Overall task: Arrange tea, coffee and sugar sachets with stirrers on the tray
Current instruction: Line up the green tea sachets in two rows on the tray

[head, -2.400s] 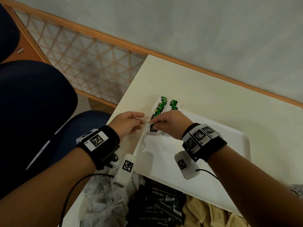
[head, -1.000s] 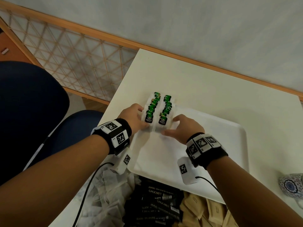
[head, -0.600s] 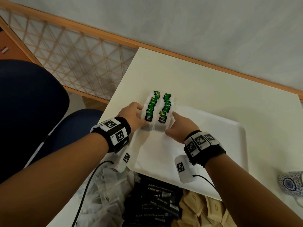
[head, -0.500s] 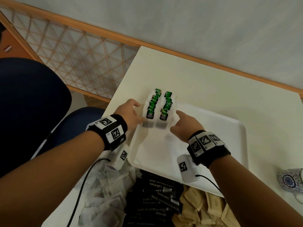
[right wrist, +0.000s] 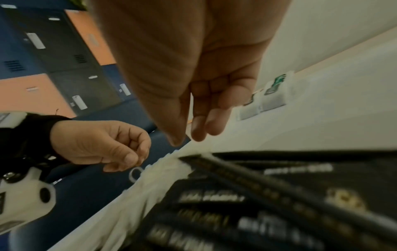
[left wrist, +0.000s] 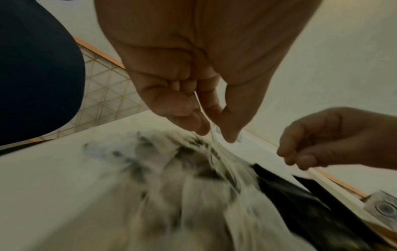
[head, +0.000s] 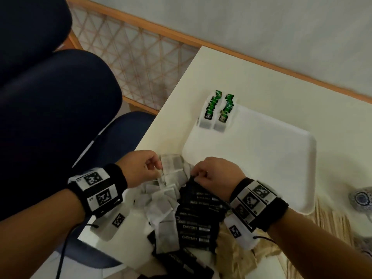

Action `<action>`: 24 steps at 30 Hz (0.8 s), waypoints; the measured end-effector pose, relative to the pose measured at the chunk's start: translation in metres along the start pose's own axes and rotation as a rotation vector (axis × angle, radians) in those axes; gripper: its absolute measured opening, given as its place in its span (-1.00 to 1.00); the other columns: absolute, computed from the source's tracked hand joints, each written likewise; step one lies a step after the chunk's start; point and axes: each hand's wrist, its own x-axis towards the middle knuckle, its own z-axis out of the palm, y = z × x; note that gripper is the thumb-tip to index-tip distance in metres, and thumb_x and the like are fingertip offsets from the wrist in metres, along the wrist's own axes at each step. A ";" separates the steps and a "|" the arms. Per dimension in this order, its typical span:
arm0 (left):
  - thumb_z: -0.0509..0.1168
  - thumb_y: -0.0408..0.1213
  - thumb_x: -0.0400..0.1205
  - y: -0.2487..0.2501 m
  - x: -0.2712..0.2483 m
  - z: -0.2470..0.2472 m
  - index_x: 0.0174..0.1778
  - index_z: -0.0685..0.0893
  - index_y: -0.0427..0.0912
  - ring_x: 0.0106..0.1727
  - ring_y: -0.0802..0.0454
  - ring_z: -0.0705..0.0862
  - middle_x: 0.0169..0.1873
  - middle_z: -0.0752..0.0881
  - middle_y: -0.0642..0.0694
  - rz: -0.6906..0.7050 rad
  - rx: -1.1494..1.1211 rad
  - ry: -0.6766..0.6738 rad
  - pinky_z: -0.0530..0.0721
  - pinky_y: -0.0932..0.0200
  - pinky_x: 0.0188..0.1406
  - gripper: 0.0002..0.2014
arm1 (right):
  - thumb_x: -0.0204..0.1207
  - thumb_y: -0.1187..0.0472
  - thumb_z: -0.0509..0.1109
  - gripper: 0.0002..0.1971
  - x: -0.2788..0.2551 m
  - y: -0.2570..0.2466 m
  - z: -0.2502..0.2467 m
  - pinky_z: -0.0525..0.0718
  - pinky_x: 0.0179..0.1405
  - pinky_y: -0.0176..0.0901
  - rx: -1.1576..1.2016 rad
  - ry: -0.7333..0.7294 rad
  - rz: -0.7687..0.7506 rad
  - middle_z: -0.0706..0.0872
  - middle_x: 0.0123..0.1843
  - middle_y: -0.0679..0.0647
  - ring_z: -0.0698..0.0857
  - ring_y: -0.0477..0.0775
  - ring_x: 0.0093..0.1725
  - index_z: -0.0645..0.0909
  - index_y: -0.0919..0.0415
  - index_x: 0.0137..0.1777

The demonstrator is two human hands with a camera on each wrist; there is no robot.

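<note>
Wrist views: sachet pile point(left wrist: 182, 195) motion-blurred

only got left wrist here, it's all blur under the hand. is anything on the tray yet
Observer: Yes. The head view shows two rows of green tea sachets at the far left corner of the tray.
Operator: what's the pale pile under my left hand
Observer: White tea bags, heaped on the table beside black sachets. The left hand pinches the top tea bag.
Operator: any stirrers around
Observer: What look like wooden stirrers lie off the tray, by its near right corner.
</note>
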 end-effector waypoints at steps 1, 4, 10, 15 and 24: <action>0.51 -0.29 0.43 -0.005 -0.013 0.005 -0.27 0.66 0.06 -0.41 0.29 0.55 -0.27 0.70 0.02 0.001 -0.004 -0.003 0.50 0.45 -0.37 -0.83 | 0.53 0.05 0.32 -0.80 -0.005 -0.007 0.004 0.59 -0.02 -0.17 -0.015 -0.015 -0.023 0.56 -0.10 -0.18 0.63 -0.05 0.01 0.68 -0.15 0.10; 0.50 -0.26 0.45 -0.017 -0.043 0.021 -0.14 0.64 0.12 -0.34 0.23 0.53 -0.19 0.61 0.07 0.012 0.030 -0.028 0.50 0.36 -0.29 -0.79 | 0.55 0.02 0.33 -0.81 -0.022 -0.026 0.019 0.58 0.01 -0.18 -0.054 -0.067 -0.106 0.64 0.03 -0.14 0.61 -0.07 0.09 0.67 -0.12 0.12; 0.45 -0.21 0.49 -0.018 -0.064 0.050 0.28 0.50 0.29 -0.13 0.24 0.54 -0.01 0.45 0.13 0.054 0.087 -0.078 0.53 0.41 -0.11 -0.51 | 0.52 -0.18 0.31 -0.72 -0.049 -0.040 0.058 0.59 -0.05 -0.16 -0.142 -0.096 -0.137 0.64 0.08 -0.10 0.63 0.00 0.12 0.66 -0.11 0.11; 0.48 -0.13 0.45 -0.012 -0.057 0.062 0.51 0.33 0.21 0.18 0.02 0.55 0.15 0.34 0.09 0.017 0.140 -0.079 0.62 0.09 0.15 -0.28 | 0.35 -0.49 0.24 -0.45 -0.054 -0.046 0.076 0.62 -0.15 -0.09 -0.255 -0.144 0.020 0.62 -0.06 -0.05 0.64 0.04 -0.06 0.64 -0.01 -0.08; 0.54 -0.11 0.36 -0.005 -0.049 0.067 0.26 0.55 0.10 0.15 0.02 0.51 0.14 0.30 0.06 0.007 0.167 -0.067 0.67 0.05 0.08 -0.45 | 0.49 -0.19 0.32 -0.67 -0.050 -0.053 0.086 0.61 -0.15 -0.12 -0.107 -0.148 0.123 0.69 -0.07 -0.01 0.67 0.05 -0.04 0.65 0.07 -0.04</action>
